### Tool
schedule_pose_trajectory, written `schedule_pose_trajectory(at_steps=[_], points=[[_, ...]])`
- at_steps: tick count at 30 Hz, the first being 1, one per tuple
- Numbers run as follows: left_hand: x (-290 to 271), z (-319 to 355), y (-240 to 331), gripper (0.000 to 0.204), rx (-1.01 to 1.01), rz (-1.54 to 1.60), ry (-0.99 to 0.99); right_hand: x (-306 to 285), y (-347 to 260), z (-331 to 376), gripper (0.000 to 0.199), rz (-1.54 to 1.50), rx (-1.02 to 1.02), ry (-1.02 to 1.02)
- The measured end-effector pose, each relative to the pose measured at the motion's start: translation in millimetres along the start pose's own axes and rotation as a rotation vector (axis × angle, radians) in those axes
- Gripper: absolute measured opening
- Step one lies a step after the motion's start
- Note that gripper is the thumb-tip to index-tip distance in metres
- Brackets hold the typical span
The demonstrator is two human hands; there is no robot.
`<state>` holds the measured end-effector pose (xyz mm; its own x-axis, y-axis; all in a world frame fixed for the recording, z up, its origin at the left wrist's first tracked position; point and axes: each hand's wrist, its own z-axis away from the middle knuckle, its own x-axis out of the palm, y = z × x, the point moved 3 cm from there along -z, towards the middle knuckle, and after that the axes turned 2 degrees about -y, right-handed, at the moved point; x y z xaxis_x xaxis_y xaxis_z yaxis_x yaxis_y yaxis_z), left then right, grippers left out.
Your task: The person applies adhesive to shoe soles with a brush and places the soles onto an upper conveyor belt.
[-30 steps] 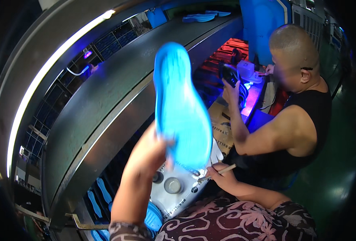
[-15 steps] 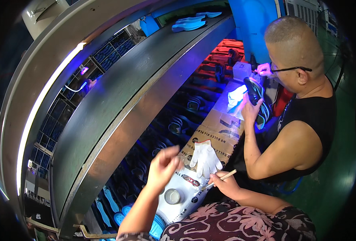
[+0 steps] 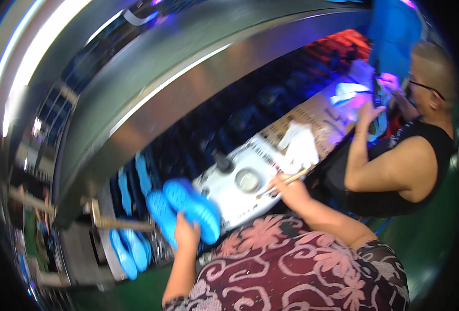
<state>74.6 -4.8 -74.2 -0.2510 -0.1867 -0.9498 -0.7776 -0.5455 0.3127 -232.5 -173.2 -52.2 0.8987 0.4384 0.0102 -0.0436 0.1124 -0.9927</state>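
Two bright blue shoe soles lie side by side at the lower left; my left hand (image 3: 187,231) is closed on the near end of the right-hand blue sole (image 3: 193,207), touching the left-hand sole (image 3: 159,215) as well. A pinch of my right hand (image 3: 291,191) holds a thin wooden-handled brush (image 3: 298,175), its tip down over the white work surface (image 3: 229,205). Beside that tip stands a small round cup (image 3: 247,181) with pale contents. Motion blurs the picture somewhat.
A white glove (image 3: 299,147) lies beyond my right hand. A dark upright object (image 3: 223,161) stands behind the cup. To the left are more blue soles (image 3: 131,249) and a curved metal conveyor edge (image 3: 136,111). On the right, a co-worker (image 3: 395,160) handles a dark shoe.
My left hand has moved down and left and taken hold of a blue sole. My right hand keeps the brush near the cup. The view has turned toward the left.
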Motion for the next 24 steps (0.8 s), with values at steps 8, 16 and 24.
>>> schedule_pose_trajectory(at_steps=[8, 16, 24], points=[[-9.3, -1.7, -5.2, 0.069, -0.114, 0.213, 0.071, -7.3, -0.6, 7.1, 0.036, -0.007, -0.063, 0.19], [-3.7, -17.2, -17.3, 0.058, -0.056, 0.114, -0.26, 18.9, -13.8, 8.7, 0.038, 0.003, -0.043, 0.09], [-6.9, 11.4, -4.9, 0.046, -0.638, 1.78, -0.316, 7.6, -5.3, 10.1, 0.036, -0.034, 0.053, 0.136]])
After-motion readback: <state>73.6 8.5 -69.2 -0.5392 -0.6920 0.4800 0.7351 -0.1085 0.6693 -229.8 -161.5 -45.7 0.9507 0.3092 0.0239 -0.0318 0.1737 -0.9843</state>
